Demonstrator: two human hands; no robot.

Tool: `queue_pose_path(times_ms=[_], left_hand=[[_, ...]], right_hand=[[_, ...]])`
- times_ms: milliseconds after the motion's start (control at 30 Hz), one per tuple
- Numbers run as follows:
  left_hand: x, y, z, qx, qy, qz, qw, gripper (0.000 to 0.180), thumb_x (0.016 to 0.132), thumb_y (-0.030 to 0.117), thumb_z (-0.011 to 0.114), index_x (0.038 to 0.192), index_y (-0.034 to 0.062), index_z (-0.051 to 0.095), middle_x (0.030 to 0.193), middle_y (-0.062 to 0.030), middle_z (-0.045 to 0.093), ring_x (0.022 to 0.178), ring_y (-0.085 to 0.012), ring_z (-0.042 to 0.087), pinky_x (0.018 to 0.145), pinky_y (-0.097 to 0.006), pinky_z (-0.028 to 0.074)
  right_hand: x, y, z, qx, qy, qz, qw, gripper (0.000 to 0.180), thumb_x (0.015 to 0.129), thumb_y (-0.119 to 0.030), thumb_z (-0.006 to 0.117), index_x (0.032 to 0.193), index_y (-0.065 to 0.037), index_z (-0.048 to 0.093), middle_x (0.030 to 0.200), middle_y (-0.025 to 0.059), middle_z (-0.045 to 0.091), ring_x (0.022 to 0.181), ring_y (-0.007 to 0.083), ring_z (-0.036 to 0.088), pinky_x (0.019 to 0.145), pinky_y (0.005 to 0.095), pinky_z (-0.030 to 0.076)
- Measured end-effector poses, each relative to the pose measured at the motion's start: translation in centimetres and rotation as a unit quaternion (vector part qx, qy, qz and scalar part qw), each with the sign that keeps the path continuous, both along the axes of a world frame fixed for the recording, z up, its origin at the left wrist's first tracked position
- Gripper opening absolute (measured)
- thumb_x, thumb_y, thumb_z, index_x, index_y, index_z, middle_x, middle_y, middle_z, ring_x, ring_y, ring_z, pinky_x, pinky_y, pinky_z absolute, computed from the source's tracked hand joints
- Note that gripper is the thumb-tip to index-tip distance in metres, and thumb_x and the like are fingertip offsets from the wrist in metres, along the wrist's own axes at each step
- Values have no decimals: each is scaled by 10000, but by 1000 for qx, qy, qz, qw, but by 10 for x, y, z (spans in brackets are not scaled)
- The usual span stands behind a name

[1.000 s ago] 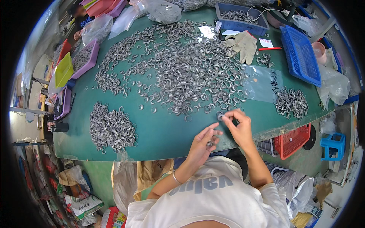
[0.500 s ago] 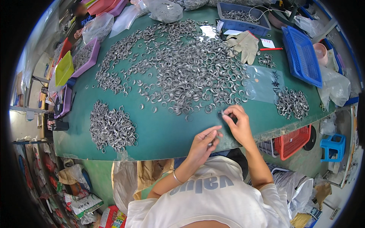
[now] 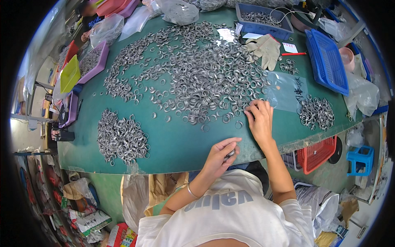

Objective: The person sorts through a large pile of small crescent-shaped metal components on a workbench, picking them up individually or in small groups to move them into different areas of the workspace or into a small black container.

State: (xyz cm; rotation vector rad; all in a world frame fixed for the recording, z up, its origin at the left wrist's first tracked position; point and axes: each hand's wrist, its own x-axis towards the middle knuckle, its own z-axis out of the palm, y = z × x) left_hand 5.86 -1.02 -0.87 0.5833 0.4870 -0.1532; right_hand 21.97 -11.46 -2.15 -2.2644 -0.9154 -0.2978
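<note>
The left hand [image 3: 221, 157] is curled around rings [image 3: 231, 153], while the right hand [image 3: 260, 119], its grip unclear, is at the near edge of the pile [image 3: 201, 78] on the table [image 3: 177, 144], where light, single pinches should work best.

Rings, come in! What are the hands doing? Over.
Left hand: curled around grey rings. Right hand: at near edge of big pile, grip hidden. Loose ring left of right hand.
</note>
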Motion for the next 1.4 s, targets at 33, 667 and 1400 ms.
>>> queue_pose_path(times_ms=[33,667,1400], left_hand=[[1,-2,-1,7,6,13,1000,288,957,166,544,1181,-14,570,815,-28,558,594,-45,425,459,-156,294],[8,-4,-3,-7,13,33,999,218,925,121,546,1074,-23,613,842,-78,610,685,-75,515,457,-166,336],[12,-7,2,-30,61,60,996,340,969,301,525,1099,2,621,831,-47,624,612,-69,533,481,-169,385]], right_hand=[[-1,-1,-1,26,13,5,1000,119,761,-49,681,878,-30,667,874,83,609,861,273,534,793,370,377],[2,-3,-1,-19,-63,-19,998,106,769,-101,682,842,-27,662,821,72,594,840,275,527,787,382,363],[-23,-14,12,59,223,29,973,97,777,-131,687,799,-47,644,817,77,562,832,265,511,746,366,370]])
